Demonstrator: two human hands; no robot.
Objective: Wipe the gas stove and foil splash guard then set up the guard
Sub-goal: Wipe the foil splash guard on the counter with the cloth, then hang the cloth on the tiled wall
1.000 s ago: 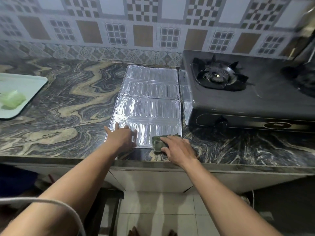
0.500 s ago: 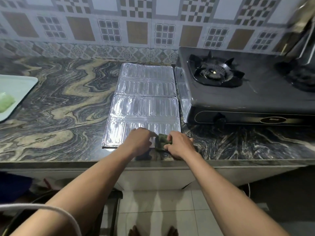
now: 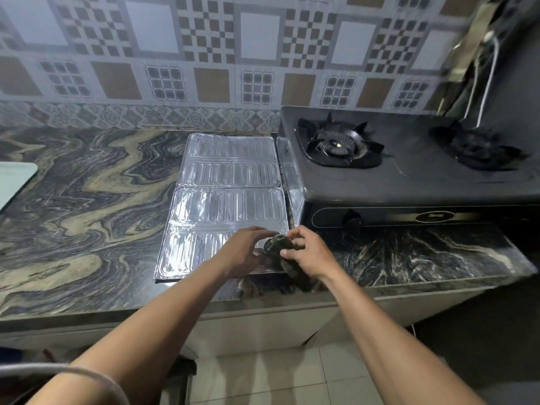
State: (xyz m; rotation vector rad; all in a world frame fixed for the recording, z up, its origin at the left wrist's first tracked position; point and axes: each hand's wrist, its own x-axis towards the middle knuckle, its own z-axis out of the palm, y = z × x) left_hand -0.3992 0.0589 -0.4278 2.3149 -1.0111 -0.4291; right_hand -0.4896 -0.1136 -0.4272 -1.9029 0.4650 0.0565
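Dark marbled stone forms the surface, backed by patterned wall tiles. At its near edge the two hands are close together. The right hand pinches a bunched dark green cloth between thumb and fingers. The left hand reaches its fingers to the same cloth, but I cannot tell whether it grips or only touches. Both are over the near right corner of the foil splash guard, which lies flat and unfolded, its right edge just beside the gas stove. A pale tray sits well apart at the left. The cloth looks to be getting regathered for wiping. Thin foil may crease or tear under a hard stroke with nothing pinning it, and the sheet, already near the surface's front edge, could slide off.
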